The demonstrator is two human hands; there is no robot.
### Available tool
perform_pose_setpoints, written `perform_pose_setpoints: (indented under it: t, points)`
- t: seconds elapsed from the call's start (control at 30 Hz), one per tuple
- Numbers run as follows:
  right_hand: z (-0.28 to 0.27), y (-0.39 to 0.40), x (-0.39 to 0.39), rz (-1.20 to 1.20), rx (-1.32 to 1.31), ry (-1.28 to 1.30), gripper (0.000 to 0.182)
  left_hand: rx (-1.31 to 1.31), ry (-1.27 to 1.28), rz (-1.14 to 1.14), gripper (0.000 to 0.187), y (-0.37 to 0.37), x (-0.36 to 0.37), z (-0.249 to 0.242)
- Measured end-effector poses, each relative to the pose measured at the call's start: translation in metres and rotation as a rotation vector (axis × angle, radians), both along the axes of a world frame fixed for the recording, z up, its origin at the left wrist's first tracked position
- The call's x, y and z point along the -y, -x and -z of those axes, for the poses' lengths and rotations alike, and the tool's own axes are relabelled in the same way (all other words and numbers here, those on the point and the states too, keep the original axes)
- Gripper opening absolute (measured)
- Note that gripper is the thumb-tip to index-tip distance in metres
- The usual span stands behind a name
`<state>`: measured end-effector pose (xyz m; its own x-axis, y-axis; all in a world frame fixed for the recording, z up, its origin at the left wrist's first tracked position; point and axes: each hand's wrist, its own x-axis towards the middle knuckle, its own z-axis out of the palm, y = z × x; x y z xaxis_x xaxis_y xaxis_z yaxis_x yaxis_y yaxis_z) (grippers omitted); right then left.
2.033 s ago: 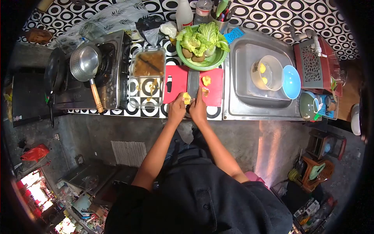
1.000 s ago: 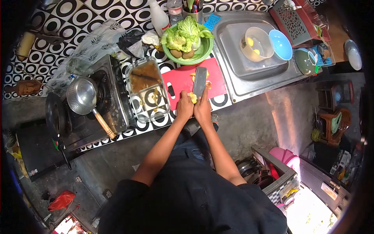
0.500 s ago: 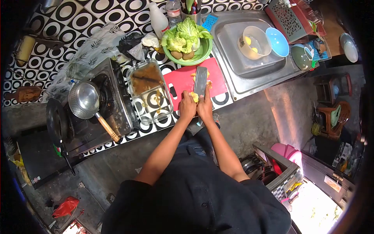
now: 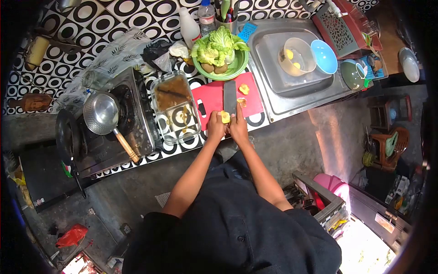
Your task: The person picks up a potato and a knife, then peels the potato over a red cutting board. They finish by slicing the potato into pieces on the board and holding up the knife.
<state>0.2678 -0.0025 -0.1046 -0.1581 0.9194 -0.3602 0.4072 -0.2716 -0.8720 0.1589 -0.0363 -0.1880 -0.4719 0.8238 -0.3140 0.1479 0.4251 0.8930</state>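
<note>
My left hand [image 4: 216, 126] is closed on a small yellow piece of food [image 4: 225, 117] at the front edge of the red cutting board [image 4: 210, 94]. Just right of it, my right hand [image 4: 238, 128] grips a wide-bladed knife [image 4: 230, 97], its dark blade pointing away over the board. The knife's handle is hidden in the fingers. Right of the blade lie a yellow piece [image 4: 244, 88] and a yellow-brown scrap [image 4: 242, 102]. Behind the board stands a green bowl [image 4: 233, 73] with lettuce [image 4: 221, 43] and brown round items.
Left of the board is a glass dish [image 4: 171, 93] with brown liquid, then a stove [image 4: 137, 109] with a strainer [image 4: 101, 113]. To the right, a sink [image 4: 292, 93] holds a clear tub [image 4: 296, 57] with yellow pieces and a blue bowl [image 4: 324, 57].
The knife has shifted slightly left and stands straighter, uncovering the pieces on the board. The yellow piece in my left hand shows more clearly.
</note>
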Motion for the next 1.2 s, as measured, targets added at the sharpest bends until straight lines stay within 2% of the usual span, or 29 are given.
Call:
perform_pose_setpoints:
  t: [0.1,0.13,0.2,0.3,0.4,0.5,0.6,0.73,0.87,1.0,1.1,1.2]
  points:
    - [-0.010,-0.012,-0.005,-0.163,-0.026,-0.121,0.059,0.600,0.082,-0.063,0.037,0.009,0.003,-0.035]
    - [-0.009,-0.015,-0.006,-0.211,-0.039,-0.193,0.060,0.701,0.104,-0.109,0.035,0.006,0.002,-0.045]
    - [0.004,-0.018,-0.011,-0.292,-0.080,-0.435,0.060,0.790,0.099,-0.140,0.035,0.002,0.005,-0.048]
    - [0.000,-0.026,-0.013,-0.330,-0.051,-0.392,0.059,0.894,0.054,-0.204,0.035,-0.008,0.010,-0.054]
    - [-0.028,-0.030,-0.016,-0.448,0.080,-0.068,0.053,0.933,-0.018,-0.245,0.034,-0.017,0.019,-0.052]
    - [-0.010,-0.031,-0.013,-0.433,0.007,-0.345,0.054,0.943,-0.089,-0.325,0.033,-0.028,0.025,-0.051]
    - [-0.005,-0.031,-0.025,-0.451,-0.026,-0.418,0.054,0.946,-0.128,-0.408,0.030,-0.033,0.027,-0.053]
    - [-0.010,-0.030,-0.042,-0.545,-0.092,-0.473,0.053,0.907,-0.185,-0.480,0.028,-0.029,0.027,-0.053]
    - [0.000,-0.026,-0.054,-0.535,-0.111,-0.517,0.052,0.770,-0.244,-0.557,0.024,-0.022,0.016,-0.043]
    - [0.005,-0.017,-0.062,-0.561,-0.101,-0.472,0.052,0.444,-0.161,-0.632,0.022,-0.021,0.002,-0.032]
    - [0.018,-0.009,-0.064,-0.536,-0.119,-0.547,0.051,0.011,0.025,-0.513,0.022,-0.024,0.000,-0.036]
    - [0.025,-0.005,-0.066,-0.528,-0.137,-0.577,0.050,-0.274,0.049,-0.477,0.029,-0.028,0.002,-0.048]
